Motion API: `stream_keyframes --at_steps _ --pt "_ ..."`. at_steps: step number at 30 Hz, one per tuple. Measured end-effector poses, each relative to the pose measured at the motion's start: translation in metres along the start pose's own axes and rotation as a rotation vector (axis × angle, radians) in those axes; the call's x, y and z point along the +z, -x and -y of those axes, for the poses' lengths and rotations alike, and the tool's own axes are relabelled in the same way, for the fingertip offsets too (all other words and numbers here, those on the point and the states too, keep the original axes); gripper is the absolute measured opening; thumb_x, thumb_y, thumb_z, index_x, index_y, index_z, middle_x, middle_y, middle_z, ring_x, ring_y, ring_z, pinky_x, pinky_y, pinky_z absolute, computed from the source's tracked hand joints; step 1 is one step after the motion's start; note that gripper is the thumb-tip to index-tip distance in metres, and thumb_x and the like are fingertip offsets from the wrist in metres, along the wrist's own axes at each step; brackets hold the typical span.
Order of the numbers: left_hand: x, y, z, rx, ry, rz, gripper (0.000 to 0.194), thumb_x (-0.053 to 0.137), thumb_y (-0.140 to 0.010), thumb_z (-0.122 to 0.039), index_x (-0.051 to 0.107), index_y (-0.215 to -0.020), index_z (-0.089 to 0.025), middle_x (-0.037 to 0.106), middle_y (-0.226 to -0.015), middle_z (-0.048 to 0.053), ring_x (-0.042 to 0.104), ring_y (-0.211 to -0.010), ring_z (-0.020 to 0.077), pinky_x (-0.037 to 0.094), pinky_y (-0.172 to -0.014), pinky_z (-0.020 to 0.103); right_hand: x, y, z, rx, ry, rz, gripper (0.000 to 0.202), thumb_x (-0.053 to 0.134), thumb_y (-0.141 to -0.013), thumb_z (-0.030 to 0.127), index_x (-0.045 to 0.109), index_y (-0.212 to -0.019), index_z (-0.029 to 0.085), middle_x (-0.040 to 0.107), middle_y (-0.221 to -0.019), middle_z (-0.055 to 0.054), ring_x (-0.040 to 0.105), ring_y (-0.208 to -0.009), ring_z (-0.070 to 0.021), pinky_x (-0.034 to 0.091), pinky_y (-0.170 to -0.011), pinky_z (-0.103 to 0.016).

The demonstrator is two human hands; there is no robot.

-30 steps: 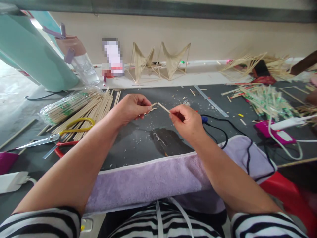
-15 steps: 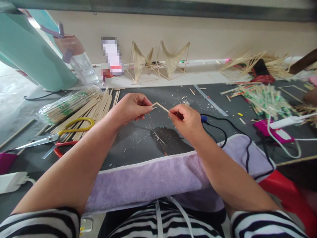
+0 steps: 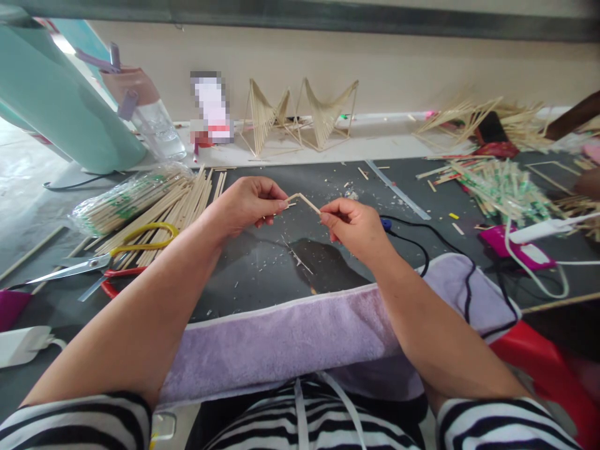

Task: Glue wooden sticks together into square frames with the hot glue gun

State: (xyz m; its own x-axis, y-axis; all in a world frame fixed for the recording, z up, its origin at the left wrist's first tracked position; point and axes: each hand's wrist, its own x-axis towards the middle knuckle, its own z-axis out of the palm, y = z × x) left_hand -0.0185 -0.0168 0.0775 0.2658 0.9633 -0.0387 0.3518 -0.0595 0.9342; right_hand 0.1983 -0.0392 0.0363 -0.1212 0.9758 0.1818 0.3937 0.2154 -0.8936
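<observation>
Between my hands, above the dark table mat (image 3: 262,281), is a thin wooden stick (image 3: 309,204) bent or joined into a shallow peak. My left hand (image 3: 255,203) pinches its left end between thumb and forefinger. At the right end, the fingertips of my right hand (image 3: 354,222) are closed on it. Whether the peak is a crack or a joint of two pieces is too small to tell. Loose wooden sticks (image 3: 199,200) lie beyond my left forearm, beside a plastic-wrapped bundle of sticks (image 3: 126,199).
Yellow-handled scissors (image 3: 145,234) and a red-handled tool (image 3: 110,287) lie at left. Two stick-built models (image 3: 328,119) stand at the back. A water bottle (image 3: 159,128), a purple towel (image 3: 290,350), a black cord (image 3: 422,234) and a pile of sticks (image 3: 501,187) surround the work area. Another person's arm (image 3: 576,115) shows at right.
Almost everything stays in place. My right hand has shifted very slightly to the right, and both hands keep their pinch on the stick.
</observation>
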Motion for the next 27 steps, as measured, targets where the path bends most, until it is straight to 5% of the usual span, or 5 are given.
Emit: stream_keyframes --at_steps 27 --pt "0.0042 -0.0005 0.0007 -0.028 0.037 0.008 0.011 0.073 -0.072 -0.020 0.064 -0.076 -0.015 0.056 -0.053 -0.002 0.052 -0.045 0.0065 0.034 -0.038 0.016 0.0011 -0.0003 -0.0022 -0.012 -0.019 -0.012 0.014 0.062 -0.079 0.031 0.065 -0.083 0.018 0.060 -0.060 0.003 0.053 -0.043 -0.0086 0.043 -0.046 -0.023"
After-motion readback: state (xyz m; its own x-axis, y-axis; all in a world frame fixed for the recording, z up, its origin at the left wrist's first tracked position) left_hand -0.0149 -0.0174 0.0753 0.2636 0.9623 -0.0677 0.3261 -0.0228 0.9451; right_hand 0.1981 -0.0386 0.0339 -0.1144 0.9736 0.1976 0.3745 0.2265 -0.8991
